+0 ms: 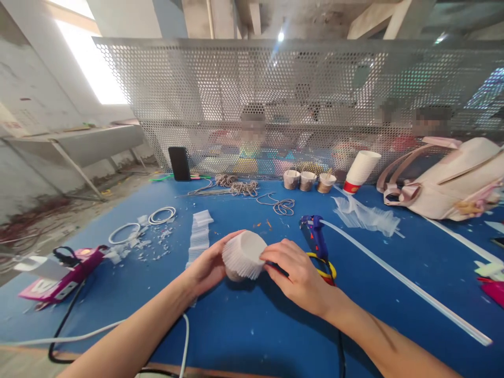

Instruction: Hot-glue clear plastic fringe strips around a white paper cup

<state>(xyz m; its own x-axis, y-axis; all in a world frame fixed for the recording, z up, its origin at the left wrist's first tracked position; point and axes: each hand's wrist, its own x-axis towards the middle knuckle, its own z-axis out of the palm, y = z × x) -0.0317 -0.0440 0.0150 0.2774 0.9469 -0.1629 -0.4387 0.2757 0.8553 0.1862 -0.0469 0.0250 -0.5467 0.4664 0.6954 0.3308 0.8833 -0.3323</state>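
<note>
Over the middle of the blue table, a small white paper cup (252,244) is tipped so its round flat end faces up and right. A pleated white strip (239,255) rings its side like a ruffle. My left hand (210,268) is closed round the cup's left side. On the right, my right hand (291,270) pinches the edge of the cup with thumb and fingertips. Just beyond that hand lies a blue glue gun (315,231), a long clear glue stick (405,281) reaching from its back. A flat length of pleated white strip (199,239) lies left of the cup.
Along the back stand several paper cups (307,181), stacked cups (361,170), a phone (179,164) and bundled cord (238,185) before a perforated metal screen (220,73). A pink power strip (65,278) with cables lies left; a pale backpack (452,181) sits right. People show behind the screen.
</note>
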